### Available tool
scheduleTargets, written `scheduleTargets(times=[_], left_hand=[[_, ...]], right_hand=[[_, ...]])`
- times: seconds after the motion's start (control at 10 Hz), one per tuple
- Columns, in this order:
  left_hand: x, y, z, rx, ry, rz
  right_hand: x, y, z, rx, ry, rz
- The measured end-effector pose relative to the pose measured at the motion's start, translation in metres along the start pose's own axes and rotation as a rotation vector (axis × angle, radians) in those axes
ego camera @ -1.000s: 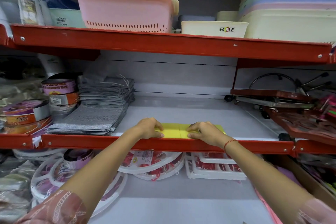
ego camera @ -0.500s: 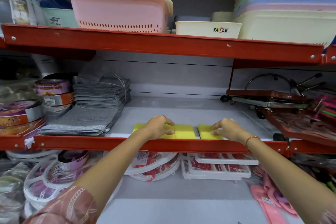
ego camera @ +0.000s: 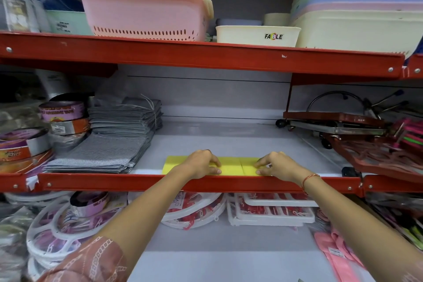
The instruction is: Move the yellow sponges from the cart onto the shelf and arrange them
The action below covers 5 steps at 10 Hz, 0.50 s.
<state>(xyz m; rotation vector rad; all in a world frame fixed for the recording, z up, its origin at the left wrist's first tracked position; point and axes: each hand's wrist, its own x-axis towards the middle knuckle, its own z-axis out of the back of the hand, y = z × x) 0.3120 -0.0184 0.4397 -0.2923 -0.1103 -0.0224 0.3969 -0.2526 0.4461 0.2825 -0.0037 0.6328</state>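
Observation:
A row of flat yellow sponges lies side by side along the front edge of the middle shelf, touching each other. My left hand rests on the left part of the row, fingers on top and thumb at the front edge. My right hand holds the right-end sponge the same way, pressed against its neighbour. The far left end of the row shows uncovered. The cart is out of view.
Folded grey cloths sit just left of the sponges, with tape rolls beyond. Dark red racks on wheels fill the shelf's right side. Plastic baskets stand on the shelf above; white hangers lie below.
Half a second ago the right-end sponge lay apart from the others with a gap. My right hand has slid it left, closing the gap. My left hand has stayed on the row.

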Motion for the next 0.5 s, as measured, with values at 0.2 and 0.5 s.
scheduleTargets(times=[0.2, 0.5], left_hand=[[-0.004, 0.0, 0.0, 0.012, 0.01, 0.006], [-0.038, -0.005, 0.072, 0.087, -0.627, -0.217]], right_hand=[[-0.004, 0.011, 0.002, -0.045, -0.007, 0.001], [-0.018, 0.078, 0.047, -0.069, -0.757, 0.367]])
